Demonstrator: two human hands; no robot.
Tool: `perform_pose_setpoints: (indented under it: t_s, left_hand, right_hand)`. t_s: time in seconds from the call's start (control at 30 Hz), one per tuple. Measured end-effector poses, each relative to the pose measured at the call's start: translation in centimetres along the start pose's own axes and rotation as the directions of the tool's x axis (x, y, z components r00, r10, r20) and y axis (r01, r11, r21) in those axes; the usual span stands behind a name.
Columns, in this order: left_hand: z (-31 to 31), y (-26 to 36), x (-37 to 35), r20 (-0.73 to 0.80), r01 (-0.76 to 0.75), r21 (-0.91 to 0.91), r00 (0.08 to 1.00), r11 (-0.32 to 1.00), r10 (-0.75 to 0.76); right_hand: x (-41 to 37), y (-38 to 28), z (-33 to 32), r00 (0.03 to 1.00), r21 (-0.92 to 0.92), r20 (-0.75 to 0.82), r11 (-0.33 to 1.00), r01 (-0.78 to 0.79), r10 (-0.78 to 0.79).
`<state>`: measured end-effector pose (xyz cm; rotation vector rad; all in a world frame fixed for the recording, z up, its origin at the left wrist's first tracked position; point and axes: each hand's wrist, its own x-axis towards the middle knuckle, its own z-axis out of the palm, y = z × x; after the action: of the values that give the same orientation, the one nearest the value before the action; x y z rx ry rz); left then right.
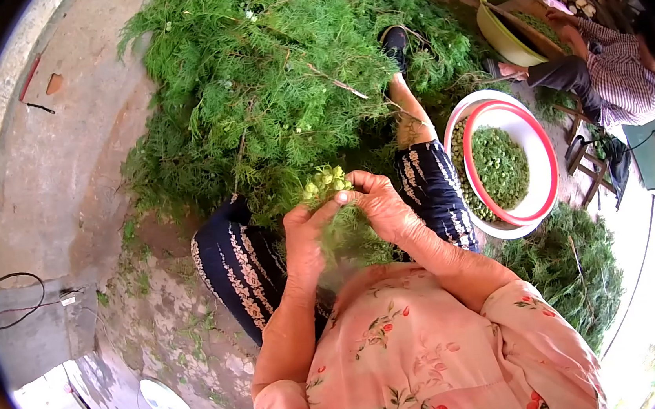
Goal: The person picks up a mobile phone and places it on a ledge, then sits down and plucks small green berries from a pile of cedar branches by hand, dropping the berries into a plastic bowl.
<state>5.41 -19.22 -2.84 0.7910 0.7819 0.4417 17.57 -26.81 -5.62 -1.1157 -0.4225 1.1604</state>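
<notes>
Just above my lap, my left hand is closed round a green sprig whose feathery leaves hang below the fingers. My right hand meets it from the right, thumb and fingers pinched at the pale green seed cones on the sprig's top. Both thumbs are close together beneath the cones. Beyond my hands a large heap of green branches covers the ground. A white basin with a red rim stands to the right, with green cones in it.
At the upper right a person sits by a yellow-green tub. More cut branches lie below the basin. A white fan stands at the lower left. A black cable hangs at the left edge.
</notes>
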Motion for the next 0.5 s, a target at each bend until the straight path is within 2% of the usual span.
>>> perform_pose_setpoints:
  t_s: [0.1,0.2,0.3,0.4,0.5]
  left_hand:
    - [0.3,-0.6,0.3,-0.039,-0.035,-0.17,0.999,0.985,0.029]
    - [-0.3,-0.8,0.5,0.062,0.045,-0.27,0.998,0.962,-0.029]
    - [0.1,-0.7,0.3,0.042,0.061,-0.329,0.998,0.942,-0.05]
    - [-0.5,-0.7,0.4,0.045,0.072,-0.29,0.997,0.954,-0.061]
    - [-0.8,-0.8,0.6,0.043,0.059,-0.226,0.998,0.972,-0.051]
  right_hand:
    - [0.0,-0.1,0.1,0.998,0.125,0.009,0.99,-0.064,0.064]
    - [-0.3,-1.1,0.4,0.976,0.262,0.018,0.941,-0.214,0.217]
    - [-0.6,-1.1,0.2,0.972,0.396,0.077,0.887,-0.236,0.224]
    - [-0.8,-1.2,-0.2,0.964,0.452,0.123,0.851,-0.266,0.236]
    - [-0.7,-1.0,0.0,0.975,0.443,0.03,0.872,-0.211,0.221]
